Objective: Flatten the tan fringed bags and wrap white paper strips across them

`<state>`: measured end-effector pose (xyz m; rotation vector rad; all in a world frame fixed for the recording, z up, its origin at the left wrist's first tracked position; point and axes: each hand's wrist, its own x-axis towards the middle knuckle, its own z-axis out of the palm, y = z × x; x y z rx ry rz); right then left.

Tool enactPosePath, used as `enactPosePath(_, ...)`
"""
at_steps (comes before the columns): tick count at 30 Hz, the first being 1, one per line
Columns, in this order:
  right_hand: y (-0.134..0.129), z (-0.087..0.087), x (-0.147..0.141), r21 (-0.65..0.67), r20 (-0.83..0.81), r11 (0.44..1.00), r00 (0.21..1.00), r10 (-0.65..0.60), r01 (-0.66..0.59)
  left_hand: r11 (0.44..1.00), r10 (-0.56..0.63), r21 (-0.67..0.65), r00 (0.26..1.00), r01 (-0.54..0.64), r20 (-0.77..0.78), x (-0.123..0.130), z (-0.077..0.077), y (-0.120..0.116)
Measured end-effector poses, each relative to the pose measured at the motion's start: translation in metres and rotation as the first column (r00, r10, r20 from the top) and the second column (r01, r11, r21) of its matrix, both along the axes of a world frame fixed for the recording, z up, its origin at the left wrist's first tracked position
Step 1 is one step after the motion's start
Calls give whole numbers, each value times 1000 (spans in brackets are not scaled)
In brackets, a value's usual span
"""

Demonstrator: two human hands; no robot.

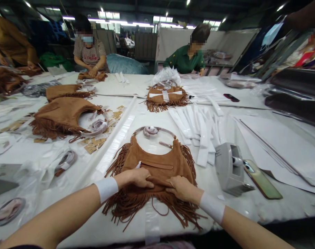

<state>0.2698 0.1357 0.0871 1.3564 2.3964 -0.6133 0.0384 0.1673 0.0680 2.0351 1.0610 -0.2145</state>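
Observation:
A brown suede handbag (157, 155) with long fringe at its sides and bottom lies flat on the white table in front of me. Its curved handle is wrapped, and a coiled strap (150, 131) rests inside the handle's loop. My left hand (140, 178) grips a fold of the suede below the zip pocket. Pinching the same fold from the right is my right hand (182, 187). Both wrists wear white bands. Under the bag's lower edge, a strip of clear tape or film (152, 221) runs toward the table's front edge.
Right of the bag stand a grey tape dispenser (230, 169) and a phone (262, 179). White strips (199, 126) lie behind them. More fringed bags (66, 116) are at left, and another bag (166, 97) sits farther back. Co-workers (91, 52) work across the table.

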Motion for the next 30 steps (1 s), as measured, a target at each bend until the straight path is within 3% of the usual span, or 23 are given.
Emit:
enactPosePath(6,-31,-27,23,258,-247,961,969,-32,98,996,81,46,996,-82,22,-31,-3,-24)
enactPosePath(11,-35,-51,34,431,-241,899,970,28,81,946,155,270,982,-179,106,-69,-10,-60)
enactPosePath(15,-32,-59,36,469,-254,880,966,49,79,884,216,380,958,-273,187,-74,-26,-80)
enactPosePath(19,-32,-64,37,480,-250,872,968,35,92,856,284,384,936,-345,209,-67,-35,-73)
enactPosePath(23,-33,-64,35,467,-241,878,970,13,104,899,366,204,921,-387,134,-64,-30,-53)
enactPosePath(26,-31,-58,32,442,-239,890,971,-5,114,916,369,140,926,-377,79,-62,-26,-42)
enactPosePath(30,-28,-46,34,345,-283,931,959,-21,122,927,336,160,941,-338,43,-58,-23,-40)
